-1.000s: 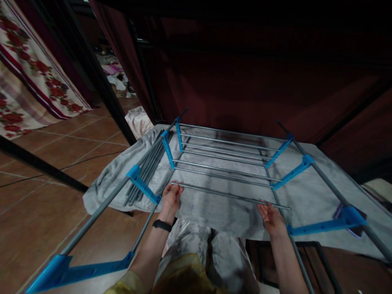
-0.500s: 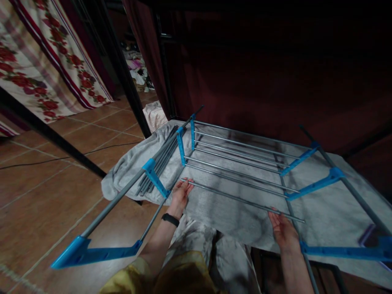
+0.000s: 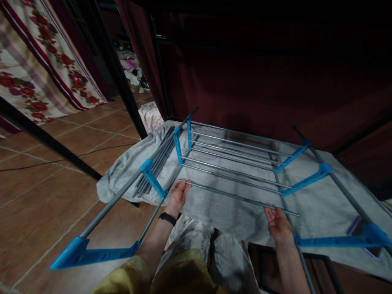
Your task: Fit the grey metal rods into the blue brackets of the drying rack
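A thin grey metal rod [image 3: 226, 193] lies across my two hands. Near its left end, my left hand [image 3: 178, 194] closes its fingers on it, a dark band around the wrist. Toward the right end, my right hand [image 3: 277, 220] grips the rod from below. Around them stands a partly built rack: grey side tubes [image 3: 112, 204] joined by blue plastic brackets [image 3: 153, 179], with several crossbars [image 3: 232, 171] spanning the far brackets. The held rod's right tip passes over the right lower tube. Both nearest brackets, a left one [image 3: 94, 254] and a right one [image 3: 343, 241], carry no crossbar.
Several loose grey rods [image 3: 156, 167] lie bundled on the grey blanket [image 3: 114, 179], left of the rack. A purple-edged flat object [image 3: 355, 225] is partly behind the right bracket. Black metal posts [image 3: 122, 73], a dark red curtain [image 3: 245, 85] and a cable [image 3: 92, 154] surround the spot.
The view has shifted slightly, so the rack appears a little further left. My right hand and the rod's right end sit slightly higher and further left in view. Both hands keep their hold.
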`<state>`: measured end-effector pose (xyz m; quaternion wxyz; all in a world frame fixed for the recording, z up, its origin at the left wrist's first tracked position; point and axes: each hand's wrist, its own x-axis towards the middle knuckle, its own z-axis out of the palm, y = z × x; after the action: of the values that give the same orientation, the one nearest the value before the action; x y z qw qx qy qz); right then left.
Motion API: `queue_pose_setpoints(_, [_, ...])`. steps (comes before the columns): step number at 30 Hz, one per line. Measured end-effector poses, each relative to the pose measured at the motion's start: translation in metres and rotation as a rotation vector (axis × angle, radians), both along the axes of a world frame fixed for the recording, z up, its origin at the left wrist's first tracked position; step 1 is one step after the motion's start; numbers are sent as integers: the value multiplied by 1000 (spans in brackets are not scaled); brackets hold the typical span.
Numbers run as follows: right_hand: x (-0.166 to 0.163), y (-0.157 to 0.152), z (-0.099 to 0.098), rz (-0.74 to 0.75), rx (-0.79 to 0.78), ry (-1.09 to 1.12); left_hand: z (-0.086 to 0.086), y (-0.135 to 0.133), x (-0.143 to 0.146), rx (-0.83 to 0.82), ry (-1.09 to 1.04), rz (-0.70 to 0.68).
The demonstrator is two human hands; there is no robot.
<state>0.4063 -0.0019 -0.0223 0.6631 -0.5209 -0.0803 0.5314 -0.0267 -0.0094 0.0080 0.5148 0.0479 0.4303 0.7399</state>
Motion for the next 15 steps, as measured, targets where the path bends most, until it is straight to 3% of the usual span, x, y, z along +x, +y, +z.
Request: queue_pose_setpoints(15, [-16, -7, 2, 8, 117, 4, 8, 1, -3, -54, 14, -68])
